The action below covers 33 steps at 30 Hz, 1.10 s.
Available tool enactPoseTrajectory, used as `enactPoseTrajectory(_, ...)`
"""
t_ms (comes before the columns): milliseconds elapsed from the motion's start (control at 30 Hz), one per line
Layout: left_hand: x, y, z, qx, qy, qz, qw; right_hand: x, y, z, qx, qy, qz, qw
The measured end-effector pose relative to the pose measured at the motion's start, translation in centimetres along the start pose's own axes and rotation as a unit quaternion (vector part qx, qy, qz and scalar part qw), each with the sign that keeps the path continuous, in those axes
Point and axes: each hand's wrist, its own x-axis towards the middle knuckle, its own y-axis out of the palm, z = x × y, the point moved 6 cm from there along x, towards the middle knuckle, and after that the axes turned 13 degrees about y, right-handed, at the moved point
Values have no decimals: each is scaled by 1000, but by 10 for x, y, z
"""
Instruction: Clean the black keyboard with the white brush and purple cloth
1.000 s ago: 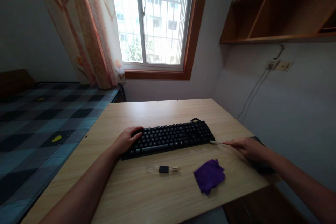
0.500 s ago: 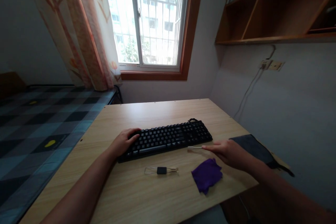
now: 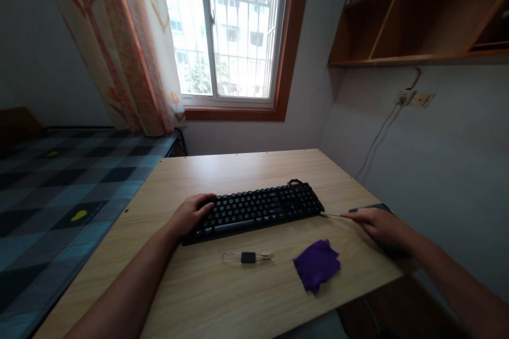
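Observation:
A black computer keyboard (image 3: 258, 209) lies at a slant on the wooden table. My left hand (image 3: 193, 214) is closed around its left end, thumb on top and the other fingers partly hidden behind the edge. Off the keyboard's right end, my right hand (image 3: 376, 223) pinches a thin, pale small brush (image 3: 332, 214). The brush tip is at the keyboard's front right corner; whether it touches cannot be made out. Nearer to me lie a wire keycap puller (image 3: 248, 258) with a black middle and a crumpled purple cloth (image 3: 317, 266).
A dark flat pouch (image 3: 392, 248) lies at the table's right edge, partly behind my right hand. Left of the table (image 3: 191, 296) stands a bed (image 3: 99, 175) with a checked cover. A wooden shelf (image 3: 417, 55) hangs on the right wall above a socket (image 3: 415, 98).
My right hand has moved right with the brush, from in front of the keyboard to its right corner, now over the pouch. My left hand stays on the keyboard's left end.

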Motion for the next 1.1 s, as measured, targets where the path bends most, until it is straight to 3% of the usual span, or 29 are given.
enactPoseTrajectory(100,0,-1,1,2,-1,-7,1000,-9,-9,-26,-42,46,-21,998)
enactPoseTrajectory(167,0,-1,0,3,-2,-9,1000,-12,-12,-26,-46,49,-28,997)
enactPoseTrajectory(367,0,-1,0,5,-6,1,1000,-7,-6,29,8,-20,-19,1000)
enactPoseTrajectory(467,0,-1,-1,10,-5,-3,1000,-3,-2,37,17,-22,-2,1000)
enactPoseTrajectory(667,-1,0,-1,7,-8,-7,1000,-12,-20,-17,-50,59,-46,996)
enactPoseTrajectory(767,0,1,0,6,-8,-12,1000,-18,-31,-26,-50,82,-61,993)
enactPoseTrajectory(867,-1,1,-1,9,-5,-25,1000,-18,-30,4,-26,51,-51,997)
enactPoseTrajectory(1100,-3,3,-1,8,-6,-36,999,-3,5,154,14,-139,-5,990)
